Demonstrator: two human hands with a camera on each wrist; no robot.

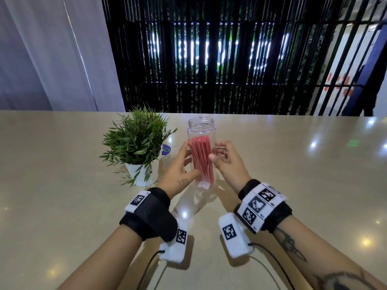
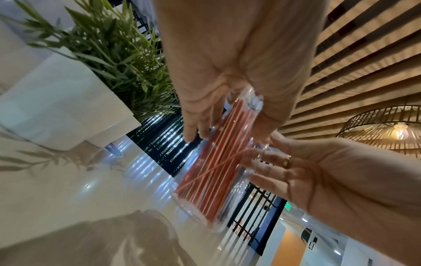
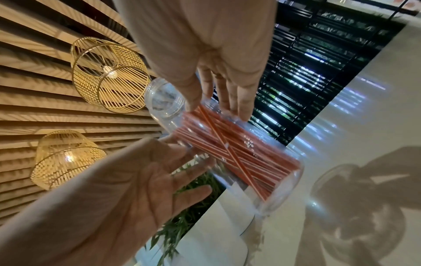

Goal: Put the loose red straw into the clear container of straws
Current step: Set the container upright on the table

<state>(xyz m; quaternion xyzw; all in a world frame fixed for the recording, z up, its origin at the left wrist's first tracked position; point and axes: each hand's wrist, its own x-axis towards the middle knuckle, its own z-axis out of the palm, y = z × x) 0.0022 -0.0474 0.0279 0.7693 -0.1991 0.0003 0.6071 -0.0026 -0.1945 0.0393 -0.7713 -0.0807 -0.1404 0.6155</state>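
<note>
A clear container (image 1: 201,129) stands upright and open-topped on the table, packed with red straws (image 1: 202,160). One straw lies slanted across the others inside (image 3: 237,158). My left hand (image 1: 178,166) is at the container's left side with straight fingers touching it and the thumb low across its front. My right hand (image 1: 228,162) is at the right side, fingertips against the wall. In the left wrist view the container (image 2: 218,162) lies between my left hand (image 2: 227,63) and my right hand (image 2: 330,176), both palms open. No straw lies loose on the table.
A green plant (image 1: 138,139) in a white pot (image 1: 144,174) stands just left of the container, close to my left hand. A blue round disc (image 1: 166,149) lies behind the pot. The beige table (image 1: 293,174) stretches wide to the right and front.
</note>
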